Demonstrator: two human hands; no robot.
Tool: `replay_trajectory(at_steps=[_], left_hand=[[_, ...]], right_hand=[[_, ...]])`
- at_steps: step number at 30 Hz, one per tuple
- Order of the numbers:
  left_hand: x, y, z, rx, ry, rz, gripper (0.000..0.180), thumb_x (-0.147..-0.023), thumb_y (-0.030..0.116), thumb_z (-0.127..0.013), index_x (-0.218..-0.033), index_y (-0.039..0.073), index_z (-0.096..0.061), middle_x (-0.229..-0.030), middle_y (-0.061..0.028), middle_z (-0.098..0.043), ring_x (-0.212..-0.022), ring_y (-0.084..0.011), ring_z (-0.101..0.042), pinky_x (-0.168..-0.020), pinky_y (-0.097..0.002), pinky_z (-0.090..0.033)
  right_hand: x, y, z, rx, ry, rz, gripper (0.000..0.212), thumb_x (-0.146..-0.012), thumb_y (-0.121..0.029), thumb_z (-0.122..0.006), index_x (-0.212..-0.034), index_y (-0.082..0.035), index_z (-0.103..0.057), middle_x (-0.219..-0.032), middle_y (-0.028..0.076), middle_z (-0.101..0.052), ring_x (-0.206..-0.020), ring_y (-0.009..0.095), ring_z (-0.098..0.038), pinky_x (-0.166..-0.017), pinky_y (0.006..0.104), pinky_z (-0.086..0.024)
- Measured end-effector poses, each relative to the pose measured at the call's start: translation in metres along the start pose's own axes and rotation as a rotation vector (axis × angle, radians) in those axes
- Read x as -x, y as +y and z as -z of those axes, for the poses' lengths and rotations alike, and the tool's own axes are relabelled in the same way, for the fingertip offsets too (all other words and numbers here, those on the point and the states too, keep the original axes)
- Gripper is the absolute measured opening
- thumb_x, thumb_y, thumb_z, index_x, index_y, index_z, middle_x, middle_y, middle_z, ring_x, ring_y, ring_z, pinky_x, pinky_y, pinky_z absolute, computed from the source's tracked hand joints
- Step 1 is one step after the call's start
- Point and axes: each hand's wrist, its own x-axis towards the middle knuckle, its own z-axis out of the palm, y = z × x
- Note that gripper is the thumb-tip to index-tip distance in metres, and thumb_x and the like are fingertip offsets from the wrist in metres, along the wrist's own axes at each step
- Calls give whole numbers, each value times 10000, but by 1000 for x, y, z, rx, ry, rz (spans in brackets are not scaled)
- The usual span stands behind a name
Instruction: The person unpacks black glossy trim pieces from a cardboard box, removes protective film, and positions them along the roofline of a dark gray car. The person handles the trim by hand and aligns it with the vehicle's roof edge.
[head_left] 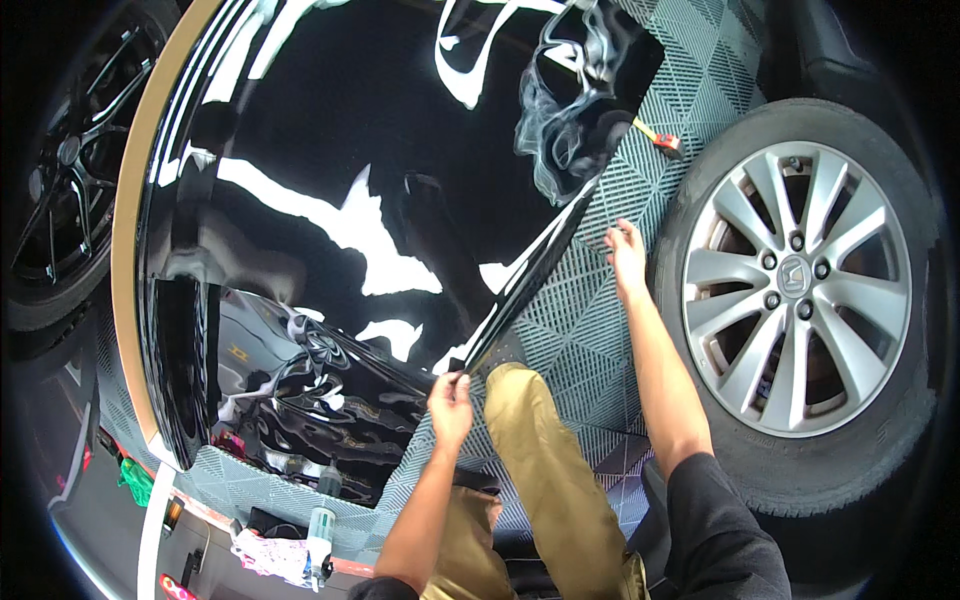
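A large sheet of glossy black film spreads over the floor in front of me, with bright reflections and wrinkled clear film at its far right. My left hand pinches the near corner of the black sheet, fingers closed on its edge. Beyond the sheet's right edge, my right hand is raised beside the car tire, its fingers drawn together; whether a small thing sits between the fingertips I cannot make out. Under the left hand's side, a folded-back part of the film lies rumpled and shiny.
At right stands a car wheel with silver spokes. A red and black tape measure lies on the grey tiled floor. A long tan strip borders the film's left. Near lower left are a spray bottle and a patterned cloth.
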Motion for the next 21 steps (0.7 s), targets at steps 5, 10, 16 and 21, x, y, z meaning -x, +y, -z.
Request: replay_trajectory(at_steps=[5,10,16,21], left_hand=[[-13,31,28,467,172,189,88,-929,124,-597,-869,76,-638,-749,60,-615,-625,-18,-498,-570,-185,-379],[-27,51,50,621,212,306,86,-906,68,-601,-979,32,-630,-846,-30,-650,-732,-133,-614,-711,-301,-524],[-35,67,73,593,210,384,216,-894,27,-580,-1110,38,-574,-939,-58,-649,-804,-158,-634,-714,-308,-530],[-46,71,83,613,145,367,221,-899,47,-583,-1119,59,-568,-942,-46,-650,-818,-160,-638,-717,-306,-529]], right_hand=[[92,-48,-21,1039,-312,1034,804,-661,-18,-638,-1410,-131,-370,-1387,149,-414,-1279,311,-407,-1039,498,-328],[103,-55,-79,1268,-637,1358,872,-740,34,-566,-1481,-288,-236,-1542,101,-211,-1427,272,-216,-1099,583,-231],[85,-86,-140,1331,-811,1641,769,-848,-126,-551,-1495,-291,-169,-1557,59,-190,-1441,225,-168,-1140,562,-164],[67,-108,-189,1353,-916,1716,719,-878,-106,-528,-1490,-249,-178,-1448,95,-381,-1390,261,-295,-1148,564,-146]])
